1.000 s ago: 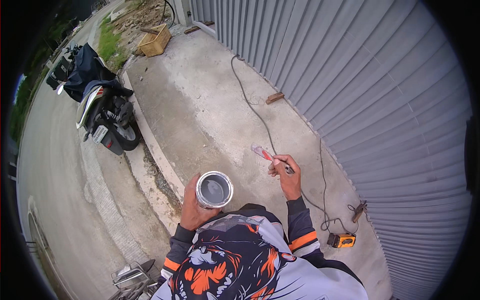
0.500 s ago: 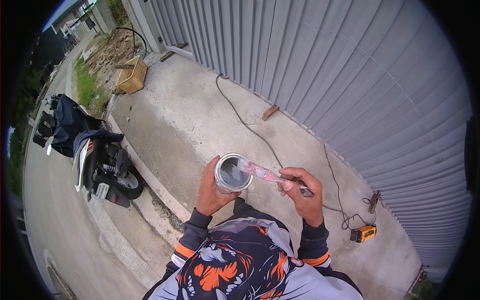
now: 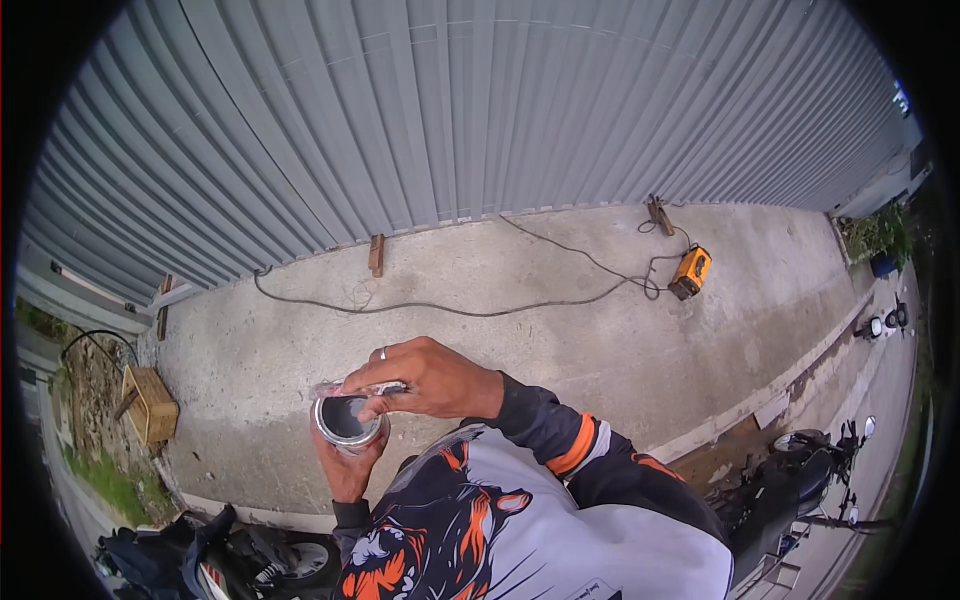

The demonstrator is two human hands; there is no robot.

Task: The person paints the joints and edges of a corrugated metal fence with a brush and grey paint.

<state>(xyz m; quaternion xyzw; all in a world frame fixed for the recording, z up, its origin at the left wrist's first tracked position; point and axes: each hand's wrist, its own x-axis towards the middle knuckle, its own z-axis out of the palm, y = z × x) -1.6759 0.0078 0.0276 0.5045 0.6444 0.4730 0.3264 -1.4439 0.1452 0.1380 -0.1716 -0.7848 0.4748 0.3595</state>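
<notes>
My left hand [image 3: 346, 470] is wrapped round an open metal can [image 3: 349, 437] from below and the side, with grey paint inside. My right hand [image 3: 432, 378] reaches across the can's mouth, its fingers closed on a paintbrush [image 3: 393, 387]. A ring shows on one finger of that hand. Most of the brush is hidden by my fingers, and its head lies at the can's far rim. Whether the bristles touch the paint I cannot tell.
Ahead stands a grey ribbed metal gate [image 3: 430, 110]. A black cable [image 3: 470, 313] crosses the concrete to an orange-and-black machine [image 3: 691, 272]. A wooden block [image 3: 376, 255] sits by the gate, a yellow crate [image 3: 151, 404] at left. Motorcycles stand at lower left [image 3: 285, 560] and right [image 3: 790, 480].
My view has swung to the right, so the gate now runs across the front. The brush, held out over the can before, is now turned across its rim with my right hand above the opening.
</notes>
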